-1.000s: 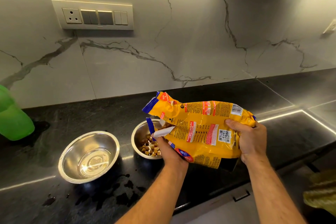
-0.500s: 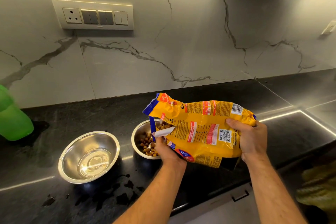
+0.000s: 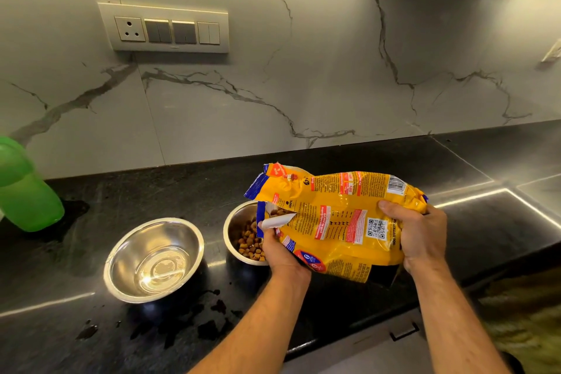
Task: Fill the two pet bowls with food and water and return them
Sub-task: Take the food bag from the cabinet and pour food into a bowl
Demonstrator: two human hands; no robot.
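Note:
A yellow pet food bag (image 3: 337, 215) lies tipped on its side above the black counter, its torn mouth over the right steel bowl (image 3: 235, 223). That bowl holds brown kibble (image 3: 249, 241). My left hand (image 3: 280, 247) grips the bag near its mouth from below. My right hand (image 3: 414, 229) grips the bag's closed end. To the left stands a second steel bowl (image 3: 154, 259) with clear water in its bottom.
A green plastic bottle (image 3: 25, 188) stands at the far left against the marble wall. Dark wet patches (image 3: 209, 320) lie on the counter (image 3: 473, 222) in front of the bowls. A switch panel (image 3: 165, 28) is on the wall. A drawer handle (image 3: 403, 332) sits below the counter edge.
The kibble heap in the right bowl has grown a little. The bag and both hands have stayed almost in place.

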